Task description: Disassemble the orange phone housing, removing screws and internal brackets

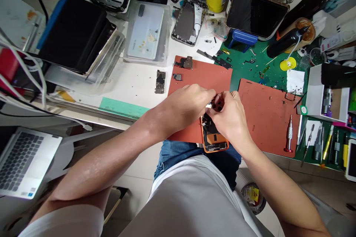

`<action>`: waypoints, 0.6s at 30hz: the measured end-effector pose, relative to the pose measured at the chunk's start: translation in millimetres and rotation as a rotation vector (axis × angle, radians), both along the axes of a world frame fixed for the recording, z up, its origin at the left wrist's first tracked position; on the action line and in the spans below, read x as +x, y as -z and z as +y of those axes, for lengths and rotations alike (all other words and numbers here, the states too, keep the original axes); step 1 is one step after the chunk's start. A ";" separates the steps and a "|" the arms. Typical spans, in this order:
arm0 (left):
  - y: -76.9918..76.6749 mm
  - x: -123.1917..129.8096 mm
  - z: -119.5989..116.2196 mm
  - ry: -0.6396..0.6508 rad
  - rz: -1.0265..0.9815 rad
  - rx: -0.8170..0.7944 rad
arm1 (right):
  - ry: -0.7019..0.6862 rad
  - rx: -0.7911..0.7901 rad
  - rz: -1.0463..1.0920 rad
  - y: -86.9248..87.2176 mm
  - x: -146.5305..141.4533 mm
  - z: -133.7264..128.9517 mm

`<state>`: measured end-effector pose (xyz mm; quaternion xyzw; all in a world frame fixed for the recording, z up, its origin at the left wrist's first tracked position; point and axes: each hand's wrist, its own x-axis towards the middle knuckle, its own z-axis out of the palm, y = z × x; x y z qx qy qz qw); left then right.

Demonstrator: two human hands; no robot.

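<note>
An orange phone housing, with its inner parts exposed, lies at the near edge of the left red-brown mat. Both hands work at its upper end. My left hand is closed, its fingertips curled down at the housing's top left; whatever they grip is hidden. My right hand has thumb and fingers pinched together over the top right, close to the dark round camera openings. What that pinch holds cannot be made out. Farther up the mat lie a camera module and a smaller metal part.
A small logic board lies left of the mat. A screwdriver rests on the right red-brown mat, with several tools beyond it. At the back, a phone leans on a blue stand. A pale phone sits in a clear tray.
</note>
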<state>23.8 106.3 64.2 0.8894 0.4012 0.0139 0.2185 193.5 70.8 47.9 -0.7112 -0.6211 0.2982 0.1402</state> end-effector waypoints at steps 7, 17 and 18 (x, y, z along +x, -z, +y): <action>-3.1 2.2 -0.2 -0.007 0.028 -0.005 | -0.022 0.045 -0.008 0.1 2.5 -2.2; -4.8 -5.4 -16.8 -0.043 -0.118 -0.051 | 0.156 0.098 0.187 -11.9 42.9 -55.9; -4.1 -9.9 -21.5 -0.083 -0.170 -0.043 | 0.173 0.079 0.184 -9.3 43.5 -62.4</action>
